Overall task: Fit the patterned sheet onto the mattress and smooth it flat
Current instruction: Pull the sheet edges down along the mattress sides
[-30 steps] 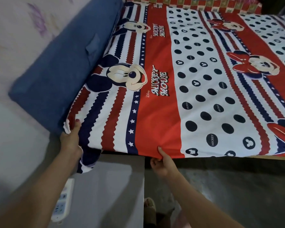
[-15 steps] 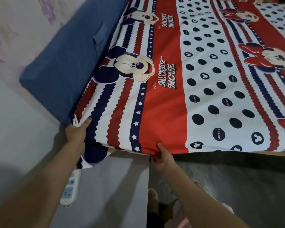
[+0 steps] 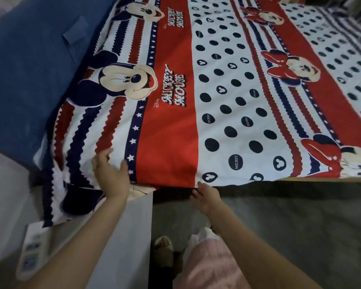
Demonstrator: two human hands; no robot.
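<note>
Underneath, patterned sheet [image 3: 196, 113] on mattress [image 3: 19, 80].

This is a bedroom in a home. A wide bed fills most of the view, covered by a cartoon-printed sheet [image 3: 196, 101] in red, white and navy. A blue mattress [image 3: 29, 80] edge lies against a pale wall [image 3: 4, 184], a white power strip [image 3: 32, 253] rests on a grey bedside surface [image 3: 121, 236], and a slippered foot [image 3: 164, 247] stands on the dark floor [image 3: 290, 226].
</note>
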